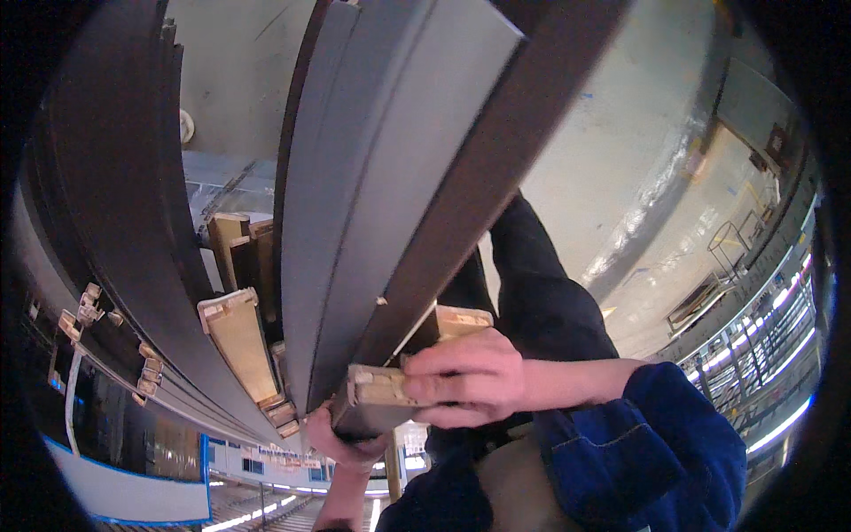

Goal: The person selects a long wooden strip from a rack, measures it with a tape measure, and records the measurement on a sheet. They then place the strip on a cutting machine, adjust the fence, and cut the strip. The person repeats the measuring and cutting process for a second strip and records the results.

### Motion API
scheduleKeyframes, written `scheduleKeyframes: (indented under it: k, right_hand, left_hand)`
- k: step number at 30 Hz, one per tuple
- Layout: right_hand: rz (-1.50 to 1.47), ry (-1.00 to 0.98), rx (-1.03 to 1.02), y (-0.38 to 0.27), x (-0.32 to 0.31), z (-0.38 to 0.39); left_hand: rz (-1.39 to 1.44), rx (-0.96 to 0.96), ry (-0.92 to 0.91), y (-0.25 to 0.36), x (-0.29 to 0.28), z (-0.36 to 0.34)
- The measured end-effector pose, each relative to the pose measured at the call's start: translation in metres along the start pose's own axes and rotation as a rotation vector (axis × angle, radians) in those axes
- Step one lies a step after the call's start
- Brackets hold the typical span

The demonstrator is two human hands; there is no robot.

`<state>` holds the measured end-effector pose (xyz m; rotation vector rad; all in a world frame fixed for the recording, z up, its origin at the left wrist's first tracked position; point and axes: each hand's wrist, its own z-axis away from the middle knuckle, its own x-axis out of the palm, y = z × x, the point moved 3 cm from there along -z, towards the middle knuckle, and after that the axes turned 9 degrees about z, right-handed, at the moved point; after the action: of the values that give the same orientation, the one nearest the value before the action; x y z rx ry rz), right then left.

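Note:
Long dark brown and grey boards stretch away from me, seen from their near ends. Wrapped round the pale wooden end of a dark brown board [496, 168], my right hand [470, 377] has its fingers over the top and its thumb toward the end. My left hand [341, 443] is lower and to the left, curled under the same end; its fingertips are partly hidden. Beside that board, touching or nearly so, lies a wide grey board [390, 168] with a lengthwise groove.
At left stand more long dark boards [115, 142], with a pale wooden block [241, 341] at their near end. Further wood pieces [232, 239] lie between the stacks. Pale floor [620, 168] spreads to the right, with a wire-like frame [731, 244] by the far edge.

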<state>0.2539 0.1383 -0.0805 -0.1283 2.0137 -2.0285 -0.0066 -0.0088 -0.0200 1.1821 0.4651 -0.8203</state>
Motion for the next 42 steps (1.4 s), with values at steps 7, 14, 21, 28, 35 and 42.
scheduleKeyframes:
  k: [7, 14, 21, 28, 35, 42]
  right_hand:
    - [-0.100, -0.042, 0.017, 0.005, 0.001, -0.001]
    - [-0.116, -0.064, 0.022, 0.005, 0.000, -0.005]
    - [-0.099, -0.152, 0.004, 0.007, -0.005, -0.005]
    - [0.023, -0.149, -0.029, 0.003, -0.004, -0.003]
    - [-0.075, -0.267, 0.128, 0.002, -0.011, -0.002]
    - [-0.108, -0.256, 0.376, -0.014, -0.015, 0.004]
  left_hand:
    - [0.054, -0.085, 0.008, -0.003, 0.000, 0.011]
    - [-0.034, -0.004, 0.059, 0.000, 0.000, 0.000]
    - [-0.057, 0.016, 0.036, 0.010, -0.002, -0.012]
    - [-0.100, 0.031, 0.050, 0.017, -0.002, -0.031]
    - [-0.143, -0.062, 0.009, 0.026, -0.005, -0.036]
    - [0.009, -0.063, -0.017, 0.034, -0.020, -0.035]
